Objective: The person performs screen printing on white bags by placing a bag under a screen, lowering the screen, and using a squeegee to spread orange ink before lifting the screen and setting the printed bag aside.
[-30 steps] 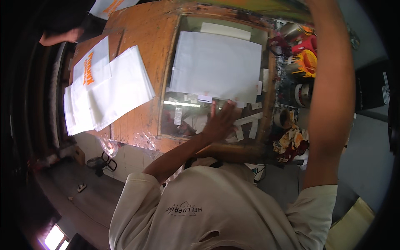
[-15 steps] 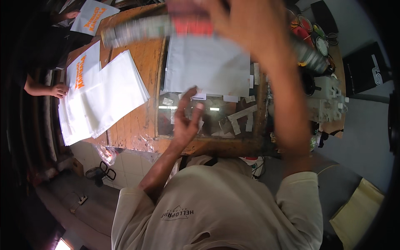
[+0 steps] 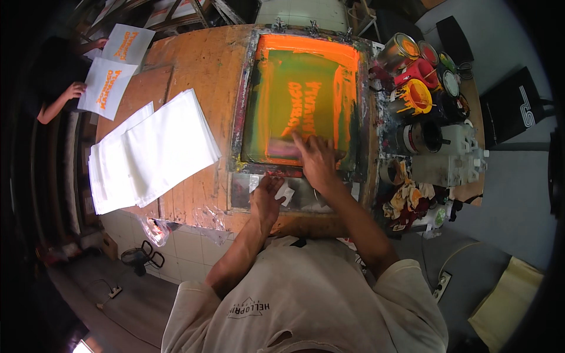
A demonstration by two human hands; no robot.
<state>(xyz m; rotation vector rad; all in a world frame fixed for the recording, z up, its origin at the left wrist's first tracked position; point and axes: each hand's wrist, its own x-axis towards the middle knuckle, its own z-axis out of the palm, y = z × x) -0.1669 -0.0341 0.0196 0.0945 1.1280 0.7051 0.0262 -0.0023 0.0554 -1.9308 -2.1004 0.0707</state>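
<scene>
A screen printing frame lies flat on the table in front of me, its green mesh smeared with bright orange ink and showing orange lettering. My right hand is closed on a squeegee, which rests on the mesh near the frame's close edge and is slightly blurred. At that close edge, my left hand touches the frame with its fingertips, fingers partly spread and holding nothing I can see. Under the frame's near side, a glass plate with bits of tape shows. The sheet beneath the screen is hidden.
A stack of white sheets lies on the wooden table at left. Beyond it, another person's hand holds an orange-printed sheet. Ink cans, plastic jugs and stained rags crowd the right side.
The raised screen has come down flat over the white sheet and glass. My right hand has dropped to the mesh with the squeegee. The other person has lifted a printed sheet off the stack.
</scene>
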